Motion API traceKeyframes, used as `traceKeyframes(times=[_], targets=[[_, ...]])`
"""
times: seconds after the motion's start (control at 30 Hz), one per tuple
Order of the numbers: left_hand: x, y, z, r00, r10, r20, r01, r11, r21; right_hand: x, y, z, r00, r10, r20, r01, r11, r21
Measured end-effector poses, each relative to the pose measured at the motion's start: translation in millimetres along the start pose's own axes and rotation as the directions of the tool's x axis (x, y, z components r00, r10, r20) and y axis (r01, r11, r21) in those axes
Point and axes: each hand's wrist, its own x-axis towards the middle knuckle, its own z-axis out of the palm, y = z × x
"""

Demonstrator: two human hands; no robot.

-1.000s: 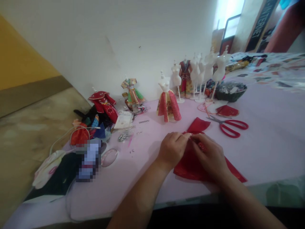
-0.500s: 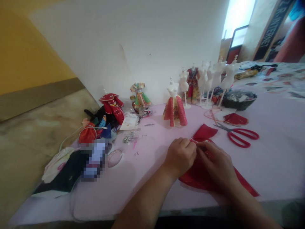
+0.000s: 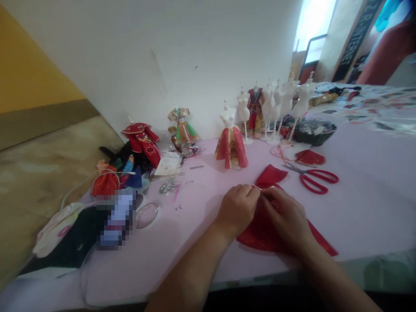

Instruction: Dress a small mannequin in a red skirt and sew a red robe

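Note:
Red fabric (image 3: 263, 236) lies on the pink tabletop, with one flap (image 3: 271, 174) sticking up beyond my hands. My left hand (image 3: 238, 210) is closed, its fingers pinching the fabric's upper edge. Right beside it, my right hand (image 3: 287, 216) grips the same edge with thumb and fingers, and the two sets of fingertips almost meet. A pale strip shows along the edge at the fingertips; anything smaller held there is hidden. Red-handled scissors (image 3: 316, 178) lie to the right of the fabric, blades partly apart. Close behind them is a small red embroidered piece (image 3: 310, 157).
A small dress form in a red and gold skirt (image 3: 231, 147) stands ahead. Several white forms (image 3: 274, 106) and a dark basket (image 3: 313, 132) are behind it. At left are a red dressed form (image 3: 143, 141), fabric scraps (image 3: 105, 182), a pixelated phone-like object (image 3: 118, 219) and a tape roll (image 3: 147, 216).
The view has shifted, so everything sits slightly further left in the picture. Both hands keep their hold on the red fabric, with hardly any change in their pose.

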Motion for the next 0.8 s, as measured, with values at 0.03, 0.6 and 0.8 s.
traceKeyframes(times=[0.03,0.6,0.8], targets=[[0.0,-0.4,0.8,1.0,-0.009,0.011,0.01,1.0,-0.013,-0.2,-0.4,-0.5,1.0,0.001,0.0,-0.001,1.0,-0.002],[-1.8,-2.5,4.7,0.995,-0.095,-0.005,0.094,0.991,-0.095,-1.3,0.1,-1.3,0.999,0.025,-0.036,-0.025,1.0,-0.002],[-1.6,0.5,1.9,0.993,-0.096,0.072,0.099,0.994,-0.035,-2.1,-1.0,-2.5,0.999,0.043,0.013,-0.043,0.999,-0.01]])
